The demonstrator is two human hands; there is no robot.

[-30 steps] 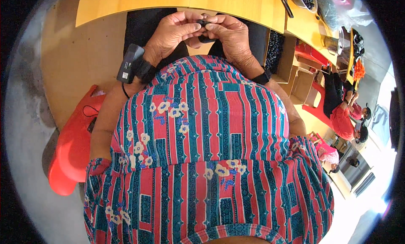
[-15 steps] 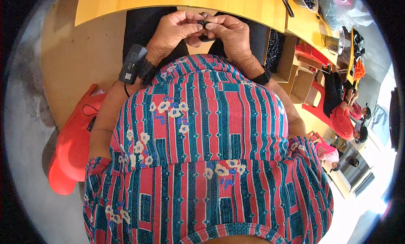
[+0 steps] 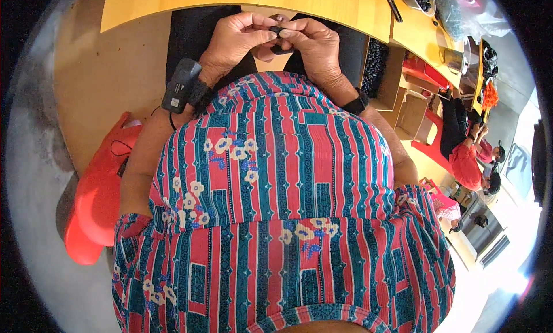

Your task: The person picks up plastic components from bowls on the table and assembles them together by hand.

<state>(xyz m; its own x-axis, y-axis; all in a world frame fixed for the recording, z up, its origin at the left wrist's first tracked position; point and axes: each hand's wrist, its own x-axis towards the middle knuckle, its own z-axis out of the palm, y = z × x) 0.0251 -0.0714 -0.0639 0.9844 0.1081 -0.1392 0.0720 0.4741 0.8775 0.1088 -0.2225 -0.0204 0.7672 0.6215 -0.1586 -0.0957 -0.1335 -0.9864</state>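
My left hand [image 3: 235, 40] and my right hand [image 3: 315, 47] meet just below the table's near edge, above my lap. Between their fingertips is a small black part [image 3: 281, 49], mostly covered by the fingers, so its kind cannot be made out. Both hands are closed in a pinch, with the thumbs pressed close together over the part. A black device [image 3: 182, 86] is strapped to my left wrist, and a black band [image 3: 357, 102] circles the right one.
The yellow wooden table [image 3: 242, 0] runs across the top. On its right are a clear tub [image 3: 423, 2] of black pieces and a dark pen-like tool [image 3: 392, 4]. Cardboard boxes [image 3: 411, 109] stand below. A red chair [image 3: 98, 200] is at left; other people [image 3: 466, 166] sit far right.
Both hands stay together on the small black part, with only slight finger movement. The view has shifted very slightly.
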